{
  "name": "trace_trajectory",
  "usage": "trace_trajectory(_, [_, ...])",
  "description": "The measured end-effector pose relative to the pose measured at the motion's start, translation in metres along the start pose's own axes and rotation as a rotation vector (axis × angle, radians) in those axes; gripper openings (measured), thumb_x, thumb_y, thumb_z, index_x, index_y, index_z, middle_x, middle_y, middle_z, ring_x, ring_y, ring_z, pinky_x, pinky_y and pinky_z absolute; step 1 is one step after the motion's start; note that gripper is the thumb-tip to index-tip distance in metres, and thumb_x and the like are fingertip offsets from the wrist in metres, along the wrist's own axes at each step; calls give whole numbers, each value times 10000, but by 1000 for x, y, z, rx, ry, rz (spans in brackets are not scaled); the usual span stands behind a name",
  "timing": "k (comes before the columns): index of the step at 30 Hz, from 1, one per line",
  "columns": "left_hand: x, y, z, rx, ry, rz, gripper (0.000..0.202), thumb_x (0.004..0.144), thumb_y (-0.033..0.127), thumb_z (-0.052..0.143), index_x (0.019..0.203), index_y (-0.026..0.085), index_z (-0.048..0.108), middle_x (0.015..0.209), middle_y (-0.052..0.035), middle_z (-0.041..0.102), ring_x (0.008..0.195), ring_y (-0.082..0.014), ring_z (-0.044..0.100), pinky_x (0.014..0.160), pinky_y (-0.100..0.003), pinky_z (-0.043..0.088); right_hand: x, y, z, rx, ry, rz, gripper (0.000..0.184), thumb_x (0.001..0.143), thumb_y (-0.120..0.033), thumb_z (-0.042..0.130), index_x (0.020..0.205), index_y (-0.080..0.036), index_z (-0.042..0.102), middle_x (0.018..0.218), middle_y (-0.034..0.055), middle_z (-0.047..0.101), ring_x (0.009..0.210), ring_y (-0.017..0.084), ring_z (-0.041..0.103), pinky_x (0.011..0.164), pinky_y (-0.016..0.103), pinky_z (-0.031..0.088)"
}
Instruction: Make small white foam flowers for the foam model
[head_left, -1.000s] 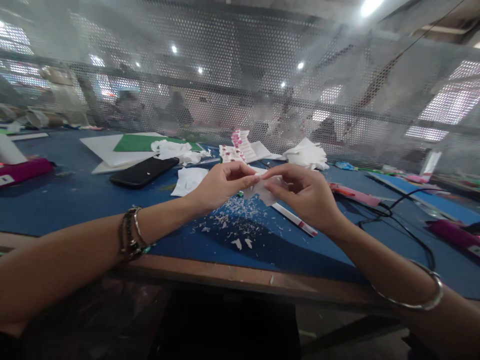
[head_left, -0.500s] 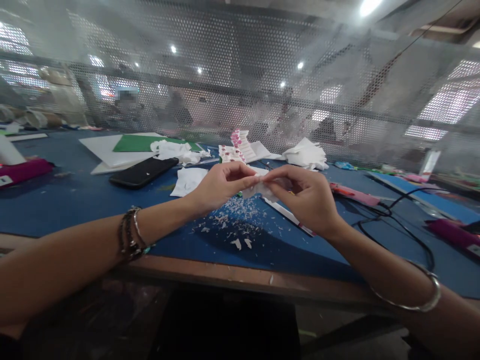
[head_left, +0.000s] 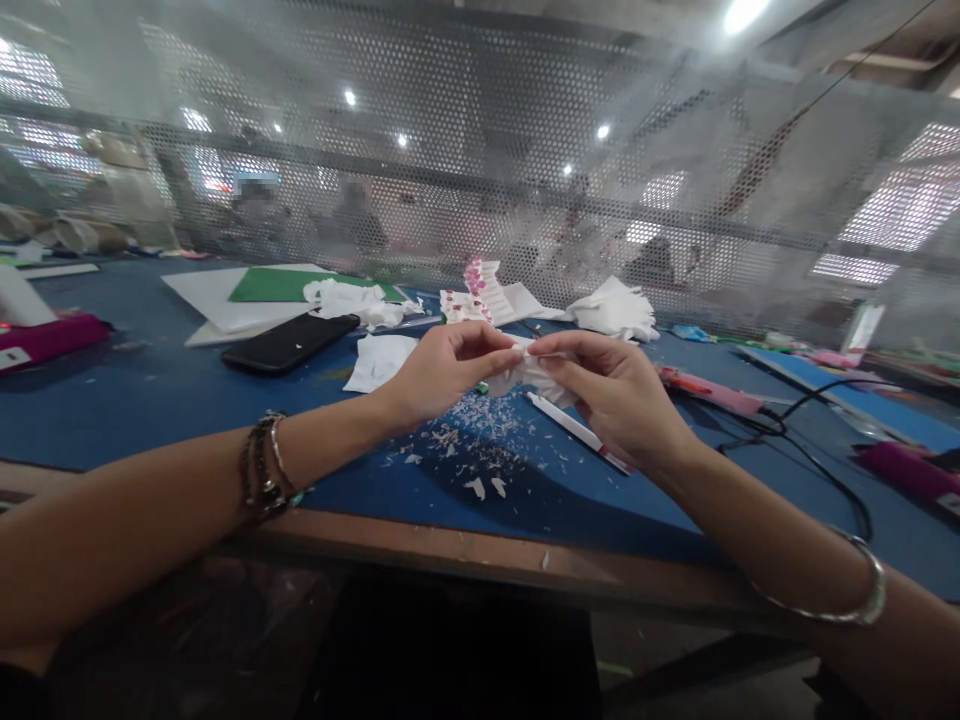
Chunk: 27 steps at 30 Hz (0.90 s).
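Note:
Between my two hands is a thin, crumpled white piece of paper, held above the table. My left hand pinches its left end between thumb and fingertips. From the other side my right hand grips it the same way, its fingertips close to the left ones. Small white paper scraps lie scattered on the blue tabletop underneath. A slim white stick-like item rests below my right hand, partly covered by it. Beside my left hand lies a white paper sheet.
A black phone lies at left by white and green sheets. Crumpled white paper and a white paper stack sit farther back. At right are a pink corded tool and its black cable. Perforated mesh rises behind.
Both hands stay nearly in place on the white paper. My right fingers have shifted slightly, and more of the paper shows beneath them. The view has moved very little.

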<state>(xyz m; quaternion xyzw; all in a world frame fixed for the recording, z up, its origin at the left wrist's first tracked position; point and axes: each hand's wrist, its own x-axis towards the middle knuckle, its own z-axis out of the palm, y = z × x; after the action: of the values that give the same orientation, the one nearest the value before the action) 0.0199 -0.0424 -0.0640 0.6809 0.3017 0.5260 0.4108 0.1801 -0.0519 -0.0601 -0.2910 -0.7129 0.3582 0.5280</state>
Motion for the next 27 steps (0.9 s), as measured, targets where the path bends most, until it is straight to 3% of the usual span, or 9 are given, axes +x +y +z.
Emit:
trace_trajectory(5, [0,-2,0,10,-1,4,103,647,218,615,658,131,562,622,18,571,582,-74,496,579,-205,396,0,-4,-1,-142,-7,-12,107,706,-160,565,769,-180,649,625,-29,600,477,46,470,429,190,355])
trace_trajectory(7, [1,-4,-1,17,-8,9,117,649,233,619,680,129,573,645,9,581,603,-78,504,594,-205,402,0,-7,-1,-302,-32,-89,118,705,-144,561,775,-180,650,627,-27,603,514,60,496,470,202,383])
trace_trajectory(11, [0,-8,-2,17,-24,14,128,667,251,609,712,134,586,683,-3,594,643,-85,516,620,-207,407,-3,-10,-1,-550,-43,-321,136,700,-132,575,795,-195,650,789,6,658,764,122,583,701,268,446])
trace_trajectory(17, [0,-9,-2,-7,-58,28,169,648,289,633,709,138,587,663,12,580,607,-82,499,598,-219,395,-3,-7,-2,-661,6,-378,127,750,-181,537,814,-189,645,786,16,677,707,126,610,627,250,469])
trace_trajectory(21, [0,-8,-2,-68,-74,-10,110,646,243,624,674,144,582,644,24,573,602,-77,503,599,-218,390,-3,-9,-5,-829,-45,-511,135,759,-166,533,817,-209,647,760,-1,676,656,104,599,585,228,456])
trace_trajectory(27, [0,-8,-1,-96,-84,-30,65,649,196,616,662,143,581,631,26,568,584,-66,495,584,-202,384,-4,-10,-8,-956,-62,-715,136,785,-151,509,831,-197,628,777,13,669,726,111,599,658,236,458])
